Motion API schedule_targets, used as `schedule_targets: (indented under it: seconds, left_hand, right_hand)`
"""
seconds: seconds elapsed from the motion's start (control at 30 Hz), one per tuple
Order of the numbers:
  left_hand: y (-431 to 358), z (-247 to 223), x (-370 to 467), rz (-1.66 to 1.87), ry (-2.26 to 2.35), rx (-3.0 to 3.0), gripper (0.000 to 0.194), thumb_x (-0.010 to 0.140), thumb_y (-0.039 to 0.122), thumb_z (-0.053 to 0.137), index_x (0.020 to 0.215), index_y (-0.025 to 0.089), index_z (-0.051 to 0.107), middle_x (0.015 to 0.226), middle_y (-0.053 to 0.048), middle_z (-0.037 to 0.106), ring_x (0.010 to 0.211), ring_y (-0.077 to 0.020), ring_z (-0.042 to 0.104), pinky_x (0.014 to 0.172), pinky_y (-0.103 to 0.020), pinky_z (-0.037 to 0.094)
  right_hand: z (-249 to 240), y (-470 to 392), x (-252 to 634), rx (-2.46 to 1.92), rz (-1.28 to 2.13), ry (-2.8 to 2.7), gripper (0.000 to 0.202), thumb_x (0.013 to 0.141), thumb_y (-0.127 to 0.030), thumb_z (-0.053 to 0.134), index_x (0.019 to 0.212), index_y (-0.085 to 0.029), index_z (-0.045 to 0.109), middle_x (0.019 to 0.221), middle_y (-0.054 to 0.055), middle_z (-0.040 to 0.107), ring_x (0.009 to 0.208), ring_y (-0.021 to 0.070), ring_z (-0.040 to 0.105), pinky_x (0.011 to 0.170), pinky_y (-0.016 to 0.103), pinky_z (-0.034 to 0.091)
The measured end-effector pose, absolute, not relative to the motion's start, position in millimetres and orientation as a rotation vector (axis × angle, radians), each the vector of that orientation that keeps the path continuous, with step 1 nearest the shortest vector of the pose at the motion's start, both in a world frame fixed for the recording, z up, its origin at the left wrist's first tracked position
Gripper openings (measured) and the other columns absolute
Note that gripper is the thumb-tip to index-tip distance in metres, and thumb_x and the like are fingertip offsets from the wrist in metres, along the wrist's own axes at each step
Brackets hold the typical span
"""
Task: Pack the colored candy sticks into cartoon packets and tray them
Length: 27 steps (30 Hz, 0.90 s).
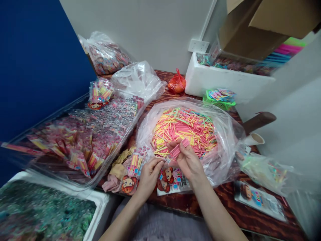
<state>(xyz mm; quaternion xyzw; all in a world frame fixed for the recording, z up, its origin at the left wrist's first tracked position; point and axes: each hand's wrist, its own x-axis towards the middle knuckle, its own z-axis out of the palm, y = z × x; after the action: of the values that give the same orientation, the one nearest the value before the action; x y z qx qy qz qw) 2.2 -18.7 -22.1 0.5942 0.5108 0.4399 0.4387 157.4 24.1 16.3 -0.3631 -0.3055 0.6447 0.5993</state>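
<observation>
My right hand [188, 162] is closed around a small bundle of pink sticks [180, 149], held over the near edge of a big clear plastic bag [227, 134]. Inside that bag lies a heap of thin pink, yellow and green sticks [185, 122]. To the left, my left hand [151, 174] has its fingers pinched together; what they hold is hidden. Printed pouches [173, 179] with a cartoon face and the word "Stick" lie flat beneath and between my hands. A filled pouch [135, 165] is beside my left hand, on crumpled cloth [116, 172].
At left stands a clear tray [100, 180] of filled pouches, beside a foam box [100, 201] of greenish contents. Behind are a clear bag [140, 78], a red bag of orange fruit [177, 83], a white foam box [215, 78] and a green basket [220, 103]. Another pouch [260, 199] lies right.
</observation>
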Motion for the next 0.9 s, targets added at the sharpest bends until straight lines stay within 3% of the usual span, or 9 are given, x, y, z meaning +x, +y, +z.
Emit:
schedule_targets:
  seconds: [0.2,0.4,0.6,0.77,0.9]
  left_hand:
    - [-19,-24,4,1.058,1.245,1.421,0.023,0.092,0.032,0.051,0.09,0.019,0.07,0.088,-0.003,0.069,0.082,-0.0162,0.063,0.075,-0.025,0.048]
    - [-19,-23,5,1.114,1.241,1.283,0.023,0.091,0.034,0.053,0.088,0.018,0.07,0.085,-0.003,0.069,0.081,-0.0164,0.062,0.075,-0.025,0.048]
    - [-19,-25,9,1.143,1.195,1.23,0.018,0.089,0.029,0.056,0.088,0.019,0.07,0.089,-0.003,0.069,0.086,-0.0167,0.062,0.08,-0.026,0.046]
    - [-19,-24,9,1.197,1.235,1.164,0.017,0.088,0.03,0.057,0.082,0.019,0.068,0.077,0.0,0.065,0.076,-0.0145,0.058,0.071,-0.023,0.045]
    - [-19,-21,8,1.224,1.199,1.157,0.016,0.089,0.029,0.057,0.087,0.018,0.069,0.085,-0.001,0.068,0.081,-0.0153,0.06,0.076,-0.024,0.045]
  right_hand:
    - [21,29,154,-0.846,1.468,-0.664,0.015,0.083,-0.038,0.067,0.09,-0.026,0.063,0.094,0.003,0.075,0.101,0.0239,0.069,0.098,0.047,0.048]
    - [21,14,145,-0.959,1.553,-0.551,0.014,0.075,-0.033,0.074,0.08,-0.021,0.068,0.08,0.004,0.075,0.096,0.0259,0.069,0.094,0.044,0.049]
    - [22,-1,135,-0.997,1.583,-0.515,0.015,0.075,-0.033,0.074,0.079,-0.019,0.07,0.087,0.006,0.076,0.1,0.0262,0.066,0.093,0.041,0.048]
    - [20,-1,134,-0.967,1.541,-0.484,0.017,0.075,-0.035,0.074,0.083,-0.02,0.07,0.089,0.006,0.076,0.096,0.0263,0.067,0.09,0.043,0.05]
    - [19,-5,136,-1.064,1.558,-0.77,0.018,0.079,-0.038,0.07,0.086,-0.021,0.07,0.104,0.006,0.073,0.101,0.0245,0.066,0.097,0.042,0.046]
